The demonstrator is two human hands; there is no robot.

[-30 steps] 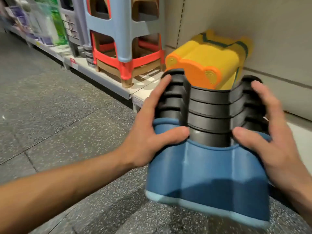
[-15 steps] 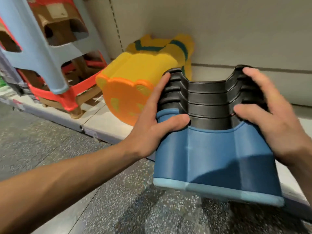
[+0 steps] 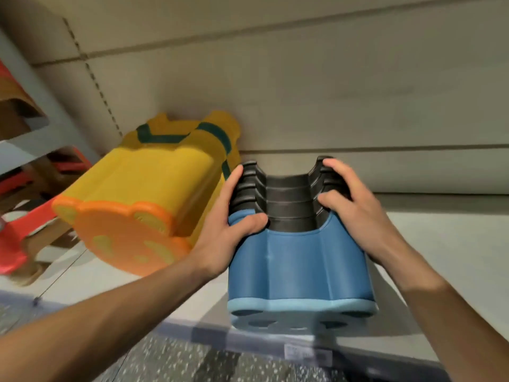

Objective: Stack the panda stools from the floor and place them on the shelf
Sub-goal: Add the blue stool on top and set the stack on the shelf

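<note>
A nested stack of panda stools (image 3: 298,260) is lying on its side in the lower middle of the frame: one blue stool on the outside, with the dark rims of about four more stools showing inside it toward the back wall. Its pale blue seat face is pointing toward the camera, just over the front edge of the shelf (image 3: 446,244); whether it is resting on the shelf board or hanging just above it, I cannot tell. The left hand (image 3: 234,216) is curling around the left side of the stack, thumb pressing on the blue rim and fingers wrapping the dark rims. The right hand (image 3: 349,205) is gripping the right side the same way. Just left of the stack, one yellow and orange stool (image 3: 143,194) is lying on its side on the shelf. At the far left edge, a taller stack of grey, red and brown stools (image 3: 24,194) is standing on the shelf.
</note>
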